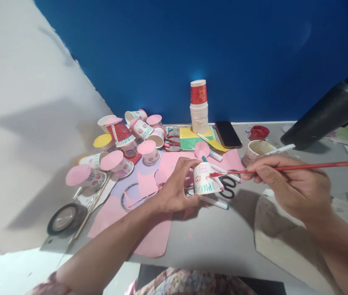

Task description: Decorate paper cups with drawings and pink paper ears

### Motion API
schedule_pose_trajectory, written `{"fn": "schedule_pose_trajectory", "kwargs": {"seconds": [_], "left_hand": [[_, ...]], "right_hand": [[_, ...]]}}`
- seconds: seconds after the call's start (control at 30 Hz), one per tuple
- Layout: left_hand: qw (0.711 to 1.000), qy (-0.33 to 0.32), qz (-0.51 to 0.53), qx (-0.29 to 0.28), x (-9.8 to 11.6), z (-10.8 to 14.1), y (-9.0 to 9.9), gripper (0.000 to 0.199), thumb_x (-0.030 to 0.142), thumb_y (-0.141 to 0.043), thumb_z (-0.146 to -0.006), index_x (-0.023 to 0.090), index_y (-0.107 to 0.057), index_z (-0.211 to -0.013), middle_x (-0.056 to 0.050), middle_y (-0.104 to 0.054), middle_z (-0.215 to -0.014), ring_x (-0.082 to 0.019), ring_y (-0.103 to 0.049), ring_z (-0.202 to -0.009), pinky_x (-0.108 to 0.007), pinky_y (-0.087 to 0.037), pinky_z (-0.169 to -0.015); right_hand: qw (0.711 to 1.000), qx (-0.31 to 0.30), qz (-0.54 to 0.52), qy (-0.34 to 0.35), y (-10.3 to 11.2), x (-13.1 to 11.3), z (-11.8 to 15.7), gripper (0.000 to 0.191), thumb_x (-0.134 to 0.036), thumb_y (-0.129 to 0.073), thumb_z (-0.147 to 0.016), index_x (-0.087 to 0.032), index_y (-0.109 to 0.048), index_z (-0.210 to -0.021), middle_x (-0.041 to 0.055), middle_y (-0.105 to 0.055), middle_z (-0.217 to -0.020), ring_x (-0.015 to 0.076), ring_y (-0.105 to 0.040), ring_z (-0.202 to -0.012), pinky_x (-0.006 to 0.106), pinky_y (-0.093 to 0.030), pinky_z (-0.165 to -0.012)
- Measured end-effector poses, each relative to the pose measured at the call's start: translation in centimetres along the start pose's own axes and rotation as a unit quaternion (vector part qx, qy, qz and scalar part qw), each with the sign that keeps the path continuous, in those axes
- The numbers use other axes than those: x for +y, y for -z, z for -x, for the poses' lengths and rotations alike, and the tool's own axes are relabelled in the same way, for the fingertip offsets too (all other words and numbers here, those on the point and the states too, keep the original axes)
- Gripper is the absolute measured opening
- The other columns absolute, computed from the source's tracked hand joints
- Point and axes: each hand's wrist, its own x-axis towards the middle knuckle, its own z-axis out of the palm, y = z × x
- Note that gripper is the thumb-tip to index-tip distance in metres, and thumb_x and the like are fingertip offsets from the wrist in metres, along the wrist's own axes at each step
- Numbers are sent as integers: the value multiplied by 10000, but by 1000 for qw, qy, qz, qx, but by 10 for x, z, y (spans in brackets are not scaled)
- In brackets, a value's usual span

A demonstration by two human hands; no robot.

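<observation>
My left hand [180, 186] grips a white paper cup [205, 180] turned upside down, fingers on its base and thumb low on its side. The cup carries a pink window drawing, red flower marks and a green zigzag along the rim. In my right hand [290, 184] is a thin red paintbrush [272, 168], held near its front like a pen. The red tip of the brush meets the cup's side, by a red mark. Several markers [215, 202] and black-handled scissors [228, 186] lie just behind and beneath the cup.
Decorated cups with pink paper discs [112, 161] crowd the left. A stack of paper cups [199, 106], a phone [228, 134] and a small textured pot [255, 151] stand behind. A dark bottle [321, 112] leans at right; a tape roll [63, 220] lies front left.
</observation>
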Motion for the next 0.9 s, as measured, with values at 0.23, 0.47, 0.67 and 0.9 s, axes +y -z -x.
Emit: {"fn": "schedule_pose_trajectory", "kwargs": {"seconds": [0.23, 0.47, 0.67, 0.9], "left_hand": [[999, -14, -38, 8, 2, -1, 2, 788, 371, -874, -750, 313, -490, -1435, -105, -472, -1411, -361, -492, -1353, -560, -490, -1139], [999, 1, -40, 4, 2, -3, 2, 791, 354, -875, -723, 301, -491, -1413, -103, -477, -1397, -360, -505, -1336, -539, -517, -1101], [999, 0, -44, 7, 3, -3, 2, 799, 338, -869, -723, 316, -480, -1421, -101, -478, -1418, -365, -490, -1363, -563, -482, -1138], [999, -5, -34, 12, 4, -1, 1, 760, 324, -857, -742, 322, -492, -1409, -97, -479, -1411, -355, -497, -1354, -555, -477, -1129]], "right_hand": [[1000, 17, -6, -1, 1, -1, 2, 221, -216, -612, -1052, -295, -765, -913, -53, -792, -829, 121, -740, -693, 232, -580, -646], [1000, -9, 5, 21, 0, -1, 1, 234, -215, -604, -1046, -302, -766, -901, -40, -786, -795, 150, -726, -667, 280, -565, -607], [999, 29, -21, -13, 1, -1, 2, 208, -224, -628, -1037, -285, -774, -901, -18, -804, -835, 163, -760, -690, 279, -602, -626], [1000, -3, 4, 12, 1, -1, 1, 218, -236, -611, -1050, -314, -771, -924, -58, -790, -795, 134, -737, -681, 251, -583, -643]]}}
